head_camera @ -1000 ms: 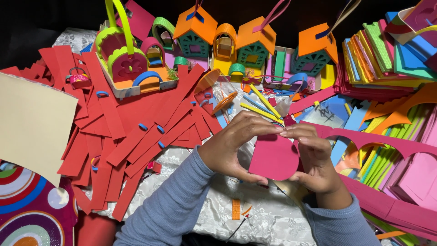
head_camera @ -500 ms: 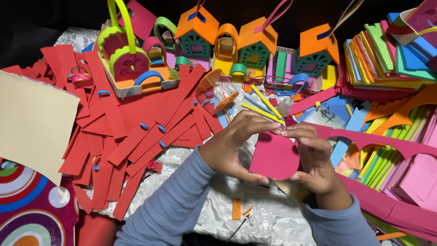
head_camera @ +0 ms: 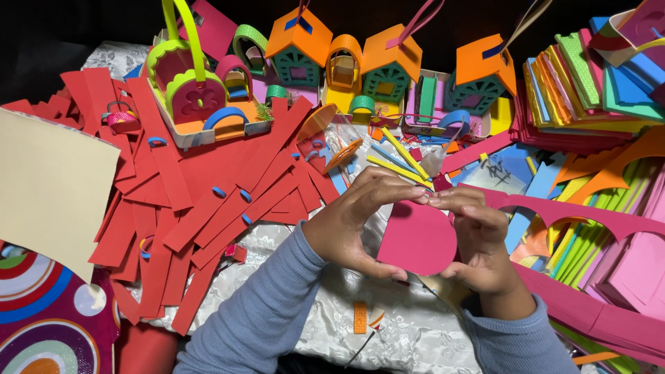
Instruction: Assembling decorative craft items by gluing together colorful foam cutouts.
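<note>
1. We can't see all of the rounded magenta foam piece (head_camera: 418,237). Both hands cover its edges, so its full outline is hard to make out; the part that shows has a straight left edge and a curved right and bottom edge.
2. Our left hand (head_camera: 353,221) is curled about halfway closed around that piece, thumb under the bottom edge and fingers arching over the top. Our right hand (head_camera: 478,239) does the same from the other side, and the fingertips of both hands meet above the foam. So the piece sits pinched between both hands, just above the crinkly white cloth (head_camera: 409,332) at bottom centre.
3. The stack of coloured foam sheets (head_camera: 589,90) at top right gets cut off by the frame, and so does the big beige sheet (head_camera: 48,187) on the left.
4. The pile of flat red foam strips (head_camera: 208,187) looks matte and soft, with tiny blue loops scattered on it. The strips overlap so much that we can't count them.
5. Behind that, a row of little orange-roofed foam houses (head_camera: 346,59) with teal fronts stands against the dark background. Their hanging loops run out of view.
6. A long magenta foam band with arch cut-outs (head_camera: 596,221) passes behind our right hand, partly hidden by it.
</note>
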